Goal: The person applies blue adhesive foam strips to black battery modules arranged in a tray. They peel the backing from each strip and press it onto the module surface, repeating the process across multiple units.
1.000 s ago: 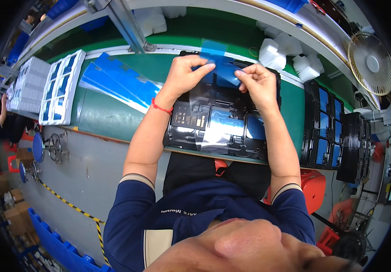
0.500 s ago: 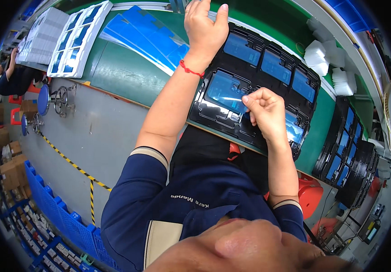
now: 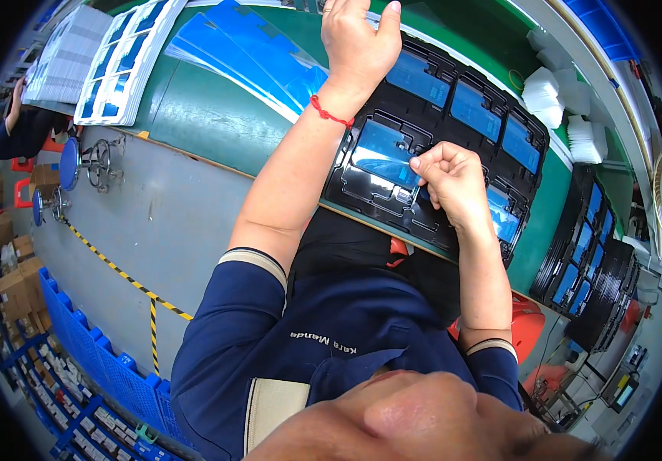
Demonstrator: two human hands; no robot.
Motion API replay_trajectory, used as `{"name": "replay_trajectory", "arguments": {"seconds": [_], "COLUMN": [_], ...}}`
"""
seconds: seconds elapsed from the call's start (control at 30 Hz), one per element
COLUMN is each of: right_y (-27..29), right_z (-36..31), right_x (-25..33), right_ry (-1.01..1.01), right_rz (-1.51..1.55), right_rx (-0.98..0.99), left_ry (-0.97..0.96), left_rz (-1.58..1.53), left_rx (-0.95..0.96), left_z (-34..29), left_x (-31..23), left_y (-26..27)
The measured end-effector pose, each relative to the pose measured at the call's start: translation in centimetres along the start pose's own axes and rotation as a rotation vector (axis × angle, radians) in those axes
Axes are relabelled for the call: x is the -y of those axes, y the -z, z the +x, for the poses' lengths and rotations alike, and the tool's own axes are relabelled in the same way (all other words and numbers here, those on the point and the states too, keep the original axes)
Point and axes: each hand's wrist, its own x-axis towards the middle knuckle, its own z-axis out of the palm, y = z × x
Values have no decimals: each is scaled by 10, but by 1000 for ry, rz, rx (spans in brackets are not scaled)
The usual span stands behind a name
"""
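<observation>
My right hand (image 3: 454, 180) is closed in a pinch, thumb and forefinger on the right edge of a clear blue film sheet (image 3: 383, 154). The sheet lies over the near left pocket of a black plastic tray (image 3: 431, 219) on the green bench. More blue pieces, one in the far left pocket (image 3: 417, 77), fill other pockets. Beyond the tray's far left corner is my left hand (image 3: 361, 42), thumb held apart from the fingers; the upper edge cuts off some fingertips. Nothing shows in it. A red cord circles that wrist.
Fanned blue sheets (image 3: 242, 58) lie left of the tray. Stacked white trays (image 3: 123, 65) stand at the bench's far left, stacked black trays (image 3: 580, 246) at its right. White foam pieces (image 3: 544, 96) sit along the back right. A person (image 3: 19, 127) works at far left.
The view has shifted slightly. My left hand sits a little farther up and right in the picture. My right hand keeps its pinch on the film sheet, and the glare on the sheet has changed.
</observation>
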Motion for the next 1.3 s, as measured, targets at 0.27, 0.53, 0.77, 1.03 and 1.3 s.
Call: {"name": "replay_trajectory", "arguments": {"seconds": [0.27, 0.53, 0.77, 1.03, 1.3], "right_y": [0, -1, -5, -9, -15], "right_z": [0, 0, 0, 0, -2], "right_x": [-1, -1, 1, -4, 0], "right_ry": [0, 2, 31, 133, 219], "right_rz": [-29, -40, -147, -311, -494], "right_rx": [-8, -15, -60, -146, -211], "left_ry": [-22, -3, -13, -22, -26], "left_rz": [-6, 1, 1, 1, 2], "left_rx": [0, 18, 32, 34, 42], "left_z": [-1, -2, -3, -3, -3], "left_x": [-1, -1, -1, -2, -3], "left_y": [-1, -2, -2, -3, -2]}}
